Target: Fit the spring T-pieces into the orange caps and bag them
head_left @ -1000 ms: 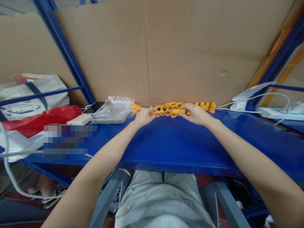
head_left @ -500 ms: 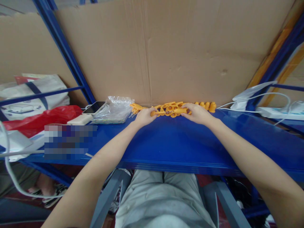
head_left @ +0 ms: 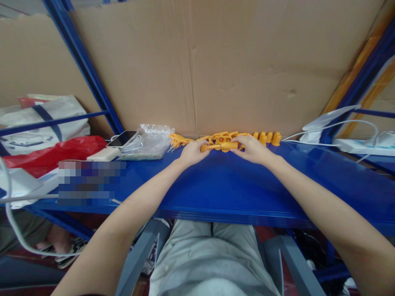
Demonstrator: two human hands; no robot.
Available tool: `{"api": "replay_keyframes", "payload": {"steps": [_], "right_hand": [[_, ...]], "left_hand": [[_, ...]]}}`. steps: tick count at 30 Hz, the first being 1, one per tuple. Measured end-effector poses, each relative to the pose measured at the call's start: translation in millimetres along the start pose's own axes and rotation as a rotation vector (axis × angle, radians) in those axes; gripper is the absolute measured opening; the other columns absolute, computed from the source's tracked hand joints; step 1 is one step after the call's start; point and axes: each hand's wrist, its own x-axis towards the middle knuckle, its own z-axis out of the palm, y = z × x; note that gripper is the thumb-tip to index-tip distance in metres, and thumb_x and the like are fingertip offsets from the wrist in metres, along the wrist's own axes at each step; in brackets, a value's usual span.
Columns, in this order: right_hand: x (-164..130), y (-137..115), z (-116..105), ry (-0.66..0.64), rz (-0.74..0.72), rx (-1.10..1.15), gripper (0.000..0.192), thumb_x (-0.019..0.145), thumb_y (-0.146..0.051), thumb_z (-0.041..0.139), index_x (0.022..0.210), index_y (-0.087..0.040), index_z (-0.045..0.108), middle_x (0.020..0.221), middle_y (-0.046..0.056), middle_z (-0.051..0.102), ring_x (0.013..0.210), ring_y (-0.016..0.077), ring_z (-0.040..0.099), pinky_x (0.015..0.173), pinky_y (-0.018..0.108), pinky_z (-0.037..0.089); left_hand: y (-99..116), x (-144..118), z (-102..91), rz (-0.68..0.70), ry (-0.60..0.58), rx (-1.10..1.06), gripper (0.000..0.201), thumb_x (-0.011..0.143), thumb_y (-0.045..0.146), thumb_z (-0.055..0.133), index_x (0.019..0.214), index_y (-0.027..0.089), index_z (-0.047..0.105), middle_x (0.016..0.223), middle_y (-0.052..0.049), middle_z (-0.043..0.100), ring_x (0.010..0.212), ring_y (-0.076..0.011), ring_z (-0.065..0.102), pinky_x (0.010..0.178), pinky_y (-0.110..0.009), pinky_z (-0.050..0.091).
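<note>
Corrugated brown cardboard [head_left: 234, 61] backs the glossy blue metal shelf [head_left: 216, 189] where we work, seated, knees under its front edge. Against the foot of the cardboard lies a heap of small orange plastic clip-like pieces [head_left: 220, 139], with a row of orange cone-shaped caps [head_left: 268, 137] just to their right.

Our left hand [head_left: 191, 153] and right hand [head_left: 253, 149] meet at the heap, both curled, fingertips pinching the opposite ends of one short orange plastic rod-shaped part [head_left: 219, 146] that sits at the near edge of the pile, touching or just above the shelf; we cannot tell which from this angle. The grip looks like thumb and forefinger on each end, palms down.

We judge the part light and stiff, moulded plastic with a smooth, somewhat slippery skin, so an end pinch suits it better than a hold round the middle. Thin prongs on the neighbouring pieces look as if they could snag or bend.

Left of the heap: a crumpled clear plastic bag [head_left: 148, 142], a dark-screened phone [head_left: 122, 139] on a white cable, a white power bank [head_left: 103, 155], and a red plastic bag [head_left: 52, 154]. To the far right, a white power strip [head_left: 361, 146] with cords.
</note>
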Motion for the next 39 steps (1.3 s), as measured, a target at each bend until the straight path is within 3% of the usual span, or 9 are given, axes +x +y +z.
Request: {"api": "replay_keyframes", "payload": {"steps": [5,10,14,23,31,39], "right_hand": [[-1,1,2,0.015,-0.002,0.011,0.024,0.09,-0.028,0.062,0.11,-0.017,0.068,0.107,0.014,0.076,0.096,0.0288,0.071,0.087,0.043,0.055],[-2,4,5,0.004,-0.016,0.016,0.021,0.09,-0.029,0.062,0.107,-0.018,0.067,0.107,0.014,0.074,0.098,0.0294,0.07,0.087,0.044,0.055],[-3,6,7,0.009,-0.03,0.037,0.02,0.091,-0.028,0.061,0.107,-0.018,0.067,0.107,0.015,0.073,0.1,0.0299,0.069,0.088,0.046,0.055],[-3,8,8,0.007,-0.037,0.074,0.023,0.092,-0.029,0.06,0.111,-0.018,0.068,0.11,0.015,0.072,0.105,0.0306,0.068,0.093,0.048,0.054],[-3,5,7,-0.003,-0.017,0.082,0.023,0.092,-0.03,0.06,0.111,-0.019,0.07,0.109,0.014,0.072,0.102,0.0299,0.068,0.093,0.048,0.054],[-3,2,9,0.021,-0.025,0.057,0.023,0.094,-0.027,0.058,0.112,-0.018,0.069,0.111,0.015,0.071,0.106,0.0307,0.067,0.095,0.05,0.053]], "left_hand": [[0,-1,1.1,0.044,-0.005,-0.054,0.029,0.087,0.035,0.067,0.11,0.018,0.071,0.074,-0.003,0.07,0.065,-0.0174,0.063,0.063,-0.026,0.046],[-6,0,4.7,0.156,0.031,-0.086,0.024,0.089,0.031,0.065,0.109,0.018,0.068,0.093,-0.006,0.074,0.08,-0.0191,0.068,0.077,-0.031,0.052],[-10,1,7.7,0.201,0.03,-0.152,0.018,0.09,0.029,0.064,0.104,0.019,0.066,0.088,-0.004,0.073,0.082,-0.0187,0.068,0.08,-0.031,0.053],[-8,1,6.5,0.124,-0.046,-0.254,0.014,0.09,0.028,0.064,0.1,0.018,0.064,0.075,0.0,0.069,0.071,-0.0156,0.065,0.072,-0.027,0.051],[-6,0,2.5,0.138,-0.014,-0.184,0.015,0.088,0.028,0.067,0.099,0.019,0.065,0.074,0.0,0.068,0.073,-0.0171,0.066,0.073,-0.028,0.051],[-8,0,6.6,0.091,-0.051,-0.297,0.015,0.089,0.031,0.066,0.097,0.018,0.063,0.067,0.002,0.066,0.063,-0.014,0.062,0.065,-0.025,0.048]]}}
